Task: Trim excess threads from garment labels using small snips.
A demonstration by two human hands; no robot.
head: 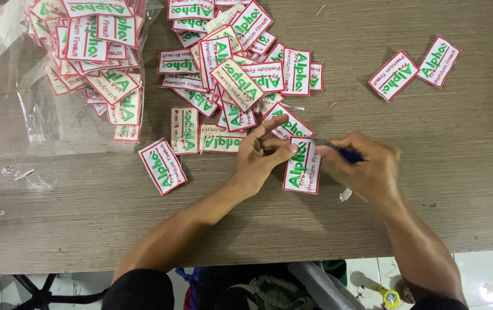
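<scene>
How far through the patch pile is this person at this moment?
Two patches lie apart at the upper right, seemingly finished. The left hand steadies one patch while the right hand works its top edge with a blue-handled tool. A heap and a clear bag of patches remain, so most is left.

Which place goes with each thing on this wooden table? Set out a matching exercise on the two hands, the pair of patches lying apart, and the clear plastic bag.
Things:
1. left hand
2. right hand
3. two separate patches
4. clear plastic bag

Places or states:
A. far left of the wooden table, with patches inside
B. grips a blue-handled tool
C. alone at the upper right
D. pins down a white patch with red border

Pairs: 1-D, 2-B, 3-C, 4-A
</scene>
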